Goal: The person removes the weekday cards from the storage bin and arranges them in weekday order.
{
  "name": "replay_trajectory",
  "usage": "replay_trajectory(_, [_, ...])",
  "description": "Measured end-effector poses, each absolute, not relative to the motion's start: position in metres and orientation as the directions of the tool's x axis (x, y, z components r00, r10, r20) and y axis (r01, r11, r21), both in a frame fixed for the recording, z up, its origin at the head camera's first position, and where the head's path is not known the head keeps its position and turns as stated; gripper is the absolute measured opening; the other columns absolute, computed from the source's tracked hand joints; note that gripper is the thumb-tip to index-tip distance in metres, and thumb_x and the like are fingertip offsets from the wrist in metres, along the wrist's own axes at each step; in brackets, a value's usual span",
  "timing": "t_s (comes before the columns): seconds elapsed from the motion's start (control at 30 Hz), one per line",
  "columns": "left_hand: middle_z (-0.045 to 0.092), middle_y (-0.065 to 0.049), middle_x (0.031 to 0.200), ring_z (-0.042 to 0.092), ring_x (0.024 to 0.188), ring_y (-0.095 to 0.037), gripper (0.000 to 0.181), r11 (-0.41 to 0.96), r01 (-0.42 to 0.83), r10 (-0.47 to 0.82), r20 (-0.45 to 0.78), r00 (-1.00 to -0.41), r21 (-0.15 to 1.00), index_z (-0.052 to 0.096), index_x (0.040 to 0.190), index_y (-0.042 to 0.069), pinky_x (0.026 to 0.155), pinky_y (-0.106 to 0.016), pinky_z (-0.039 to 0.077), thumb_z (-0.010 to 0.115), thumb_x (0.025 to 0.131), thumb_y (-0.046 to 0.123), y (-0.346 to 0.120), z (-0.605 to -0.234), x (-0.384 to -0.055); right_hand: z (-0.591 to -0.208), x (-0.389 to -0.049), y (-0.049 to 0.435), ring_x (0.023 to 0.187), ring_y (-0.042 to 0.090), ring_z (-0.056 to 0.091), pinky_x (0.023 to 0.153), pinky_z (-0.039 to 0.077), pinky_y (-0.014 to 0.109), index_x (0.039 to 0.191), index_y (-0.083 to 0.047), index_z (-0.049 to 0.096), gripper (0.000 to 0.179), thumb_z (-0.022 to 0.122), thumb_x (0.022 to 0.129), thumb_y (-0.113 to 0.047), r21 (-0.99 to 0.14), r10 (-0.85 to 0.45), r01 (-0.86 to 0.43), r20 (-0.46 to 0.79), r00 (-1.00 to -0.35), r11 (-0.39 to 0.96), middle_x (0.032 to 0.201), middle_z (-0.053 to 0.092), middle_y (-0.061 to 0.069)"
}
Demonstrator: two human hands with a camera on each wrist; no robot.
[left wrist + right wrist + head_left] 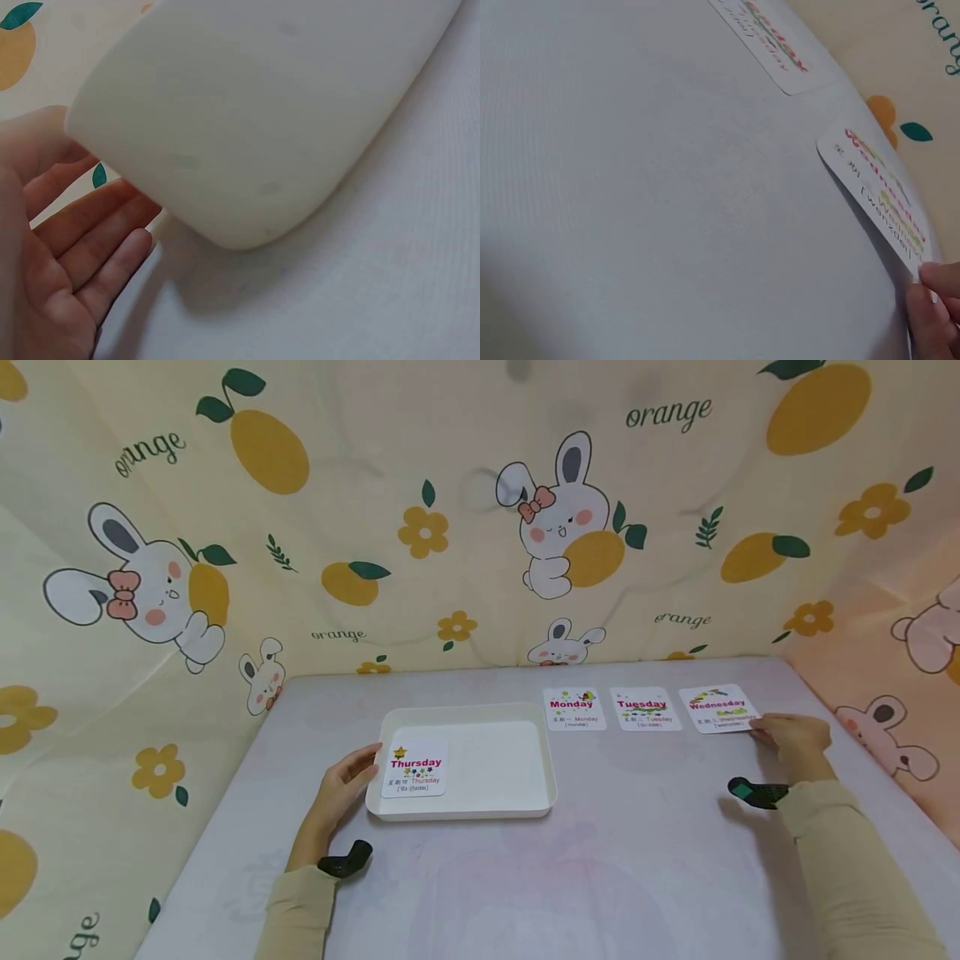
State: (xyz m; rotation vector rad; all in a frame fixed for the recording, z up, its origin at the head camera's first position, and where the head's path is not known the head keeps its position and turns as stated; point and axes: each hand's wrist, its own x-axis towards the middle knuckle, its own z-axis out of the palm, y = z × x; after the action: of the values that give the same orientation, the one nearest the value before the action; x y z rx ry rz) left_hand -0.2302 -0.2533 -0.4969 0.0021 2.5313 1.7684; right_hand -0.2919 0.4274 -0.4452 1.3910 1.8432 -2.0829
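My left hand holds the left end of a white rectangular tray. The left wrist view shows the tray's pale underside with a shadow below it, and fingers at its edge. Inside the tray, at its left, lies a "Thursday" card. On the right, my right hand pinches the lower right corner of a "Wednesday" card. That card's near edge stands slightly off the table in the right wrist view, where my thumb and fingers show only partly.
A "Monday" card and a "Tuesday" card lie in a row left of the Wednesday card, near the back edge of the whitish table. Behind stands a cloth backdrop printed with rabbits and oranges. Black straps sit at both wrists.
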Motion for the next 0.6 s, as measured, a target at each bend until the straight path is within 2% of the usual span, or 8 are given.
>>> replay_trajectory(0.17, [0.048,-0.010,0.149,0.044,0.138,-0.029,0.046,0.348,-0.035,0.026,-0.046,-0.999,0.937,0.049,0.140,0.013,0.117,-0.049,0.033,0.057,0.097,0.027,-0.254,-0.498,-0.231,-0.446,-0.291,0.423,0.046,0.005,0.063,0.056,0.055,0.019,0.054,-0.020,0.059,0.033,0.071,0.083,-0.009,-0.804,0.539,0.528,-0.583,-0.607,-0.275,0.042,0.057,-0.010])
replay_trajectory(0.27, [0.048,-0.010,0.149,0.044,0.138,-0.028,0.047,0.349,-0.038,0.025,-0.050,-0.998,0.936,0.049,0.140,0.013,0.117,-0.049,0.033,0.057,0.097,0.028,-0.254,-0.498,-0.231,-0.443,-0.289,0.418,0.044,0.006,0.062,0.055,0.055,0.019,0.060,-0.018,0.059,0.028,0.071,0.083,-0.008,-0.805,0.560,0.529,-0.578,-0.594,-0.269,0.040,0.055,-0.009])
replay_trajectory(0.37, [0.048,-0.009,0.149,0.044,0.138,-0.027,0.047,0.346,-0.040,0.028,-0.053,-0.998,0.937,0.049,0.140,0.013,0.116,-0.047,0.034,0.057,0.097,0.027,-0.254,-0.498,-0.231,-0.438,-0.287,0.413,0.043,0.006,0.062,0.055,0.054,0.018,0.072,-0.017,0.057,0.019,0.071,0.084,-0.012,-0.798,0.580,0.549,-0.577,-0.574,-0.250,0.039,0.054,-0.009])
replay_trajectory(0.5, [0.049,-0.006,0.149,0.045,0.137,-0.023,0.046,0.347,-0.051,0.023,-0.063,-0.998,0.936,0.050,0.140,0.015,0.111,-0.028,0.039,0.058,0.096,0.028,-0.254,-0.497,-0.231,-0.433,-0.284,0.406,0.041,0.005,0.061,0.056,0.053,0.017,0.088,-0.016,0.053,0.017,0.070,0.085,-0.016,-0.800,0.607,0.566,-0.554,-0.570,-0.199,0.038,0.052,-0.010])
replay_trajectory(0.6, [0.048,-0.006,0.149,0.045,0.137,-0.023,0.047,0.362,-0.047,0.026,-0.060,-0.998,0.931,0.049,0.140,0.016,0.104,-0.016,0.039,0.057,0.097,0.030,-0.254,-0.496,-0.231,-0.433,-0.282,0.404,0.040,0.004,0.060,0.056,0.053,0.016,0.090,-0.015,0.050,0.020,0.069,0.086,-0.017,-0.806,0.624,0.569,-0.531,-0.574,-0.163,0.037,0.051,-0.010])
